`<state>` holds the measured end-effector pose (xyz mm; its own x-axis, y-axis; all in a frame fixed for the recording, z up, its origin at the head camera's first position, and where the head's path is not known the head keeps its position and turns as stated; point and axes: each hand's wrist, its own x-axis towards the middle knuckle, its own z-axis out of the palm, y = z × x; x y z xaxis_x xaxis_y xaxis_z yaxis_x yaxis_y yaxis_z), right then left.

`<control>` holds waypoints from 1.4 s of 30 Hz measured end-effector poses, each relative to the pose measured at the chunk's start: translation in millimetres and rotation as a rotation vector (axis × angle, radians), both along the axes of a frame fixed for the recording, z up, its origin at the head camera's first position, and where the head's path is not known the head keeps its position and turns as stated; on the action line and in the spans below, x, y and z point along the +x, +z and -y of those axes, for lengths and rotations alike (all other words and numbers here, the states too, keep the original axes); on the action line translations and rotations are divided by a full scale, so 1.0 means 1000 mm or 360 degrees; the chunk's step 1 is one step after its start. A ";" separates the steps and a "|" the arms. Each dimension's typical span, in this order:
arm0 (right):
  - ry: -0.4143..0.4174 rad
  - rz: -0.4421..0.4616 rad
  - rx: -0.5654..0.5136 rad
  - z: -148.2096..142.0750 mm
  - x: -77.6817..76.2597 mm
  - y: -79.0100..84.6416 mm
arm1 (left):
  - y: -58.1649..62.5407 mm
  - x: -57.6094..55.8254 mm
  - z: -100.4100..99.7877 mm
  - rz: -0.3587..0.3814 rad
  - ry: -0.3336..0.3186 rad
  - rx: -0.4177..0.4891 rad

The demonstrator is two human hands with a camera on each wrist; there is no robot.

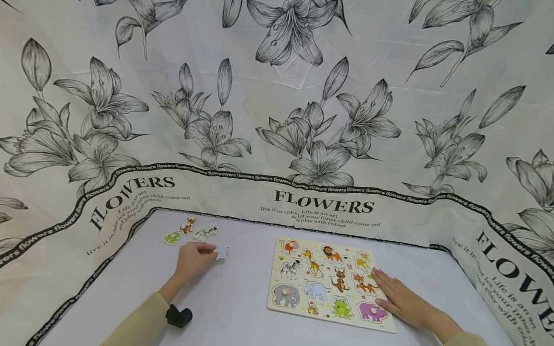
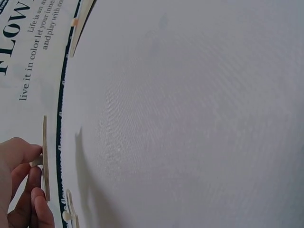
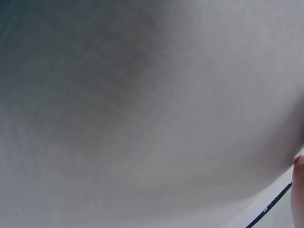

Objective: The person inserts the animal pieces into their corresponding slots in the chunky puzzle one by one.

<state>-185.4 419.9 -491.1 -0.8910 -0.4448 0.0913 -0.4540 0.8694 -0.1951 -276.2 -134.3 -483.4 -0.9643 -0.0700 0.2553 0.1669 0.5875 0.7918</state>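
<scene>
Between thumb and fingers, my left hand (image 1: 196, 259) pinches a pale blue animal puzzle piece (image 1: 222, 252). In the left wrist view this thin wooden piece (image 2: 45, 159) shows edge-on, with the fingers at a small knob on its near face. Close to that hand lie loose frog (image 1: 171, 237), kangaroo (image 1: 188, 226) and zebra (image 1: 206, 234) pieces. My right hand (image 1: 404, 300) rests with its fingers extended at the right edge of the wooden animal puzzle board (image 1: 298, 305). Only a bit of that hand enters the right wrist view.
The board bears several animal pictures, among them an elephant (image 1: 285, 296) and a purple hippo (image 1: 373, 312) with knobs. A white cloth (image 1: 233, 307) covers the table. Behind it hangs a flower-printed curtain (image 1: 242, 197). A black band (image 1: 179, 316) sits by the left sleeve.
</scene>
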 end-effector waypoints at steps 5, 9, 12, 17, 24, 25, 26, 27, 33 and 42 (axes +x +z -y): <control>0.0013 -0.0030 -0.0019 0.001 0.001 0.000 | 0.000 0.001 -0.008 -0.0013 -0.0026 0.0015; 0.0014 -0.0050 -0.0003 0.001 0.001 0.000 | -0.002 0.002 -0.013 -0.0008 -0.0038 0.0014; 0.0010 -0.0048 0.0004 0.001 0.001 0.000 | -0.002 0.002 -0.018 -0.0009 -0.0054 0.0025; 0.0009 -0.0033 -0.0014 0.002 0.002 0.002 | -0.002 0.003 -0.025 0.0000 -0.0072 0.0057; -0.0007 -0.0002 -0.0020 0.003 0.002 0.003 | -0.002 0.006 -0.036 -0.0015 -0.0139 0.0071; -0.0005 -0.0006 -0.0019 0.003 0.002 0.003 | -0.002 0.006 -0.037 -0.0021 -0.0149 0.0071; -0.0002 -0.0013 -0.0017 0.003 0.002 0.003 | -0.002 0.006 -0.039 -0.0025 -0.0157 0.0069; 0.0001 -0.0019 -0.0015 0.003 0.002 0.003 | -0.002 0.006 -0.040 -0.0027 -0.0162 0.0069; -0.0002 -0.0019 -0.0012 0.002 0.001 0.002 | -0.002 0.006 -0.049 -0.0030 -0.0201 0.0079; -0.0013 -0.0005 0.0003 0.001 0.000 0.002 | -0.002 0.008 -0.064 -0.0064 -0.0278 0.0054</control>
<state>-185.1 418.8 -489.5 -0.8943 -0.4375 0.0934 -0.4474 0.8735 -0.1918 -267.8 -70.5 -485.3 -0.9516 0.0885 0.2943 0.2961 0.5199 0.8012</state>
